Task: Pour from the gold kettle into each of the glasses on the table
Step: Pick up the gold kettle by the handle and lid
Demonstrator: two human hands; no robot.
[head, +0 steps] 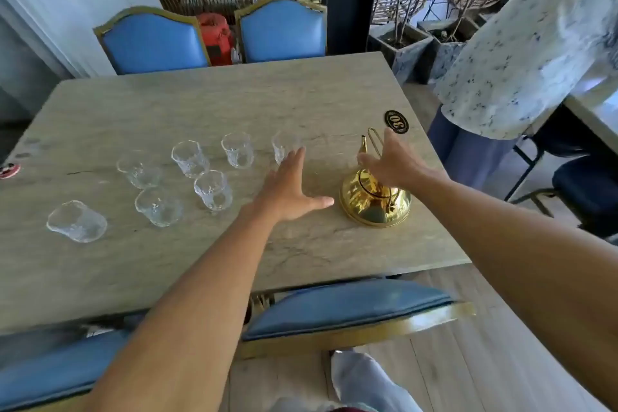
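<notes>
A gold kettle (374,202) stands on the stone table (200,104) at the right, its thin wire handle upright. My right hand (389,165) hovers over the kettle's top beside the handle, fingers spread, holding nothing. My left hand (287,189) lies flat and open above the table just left of the kettle. Several clear glasses stand to the left: one (284,145) is partly hidden behind my left fingertips, others stand at the middle (237,149), (213,190), and one at the far left (77,221).
A black oval number plate (396,121) lies behind the kettle. Blue chairs stand at the far side (282,30) and the near edge (344,308). A person in a patterned shirt (521,53) stands at the table's right. A red-white object (9,170) lies at the left edge.
</notes>
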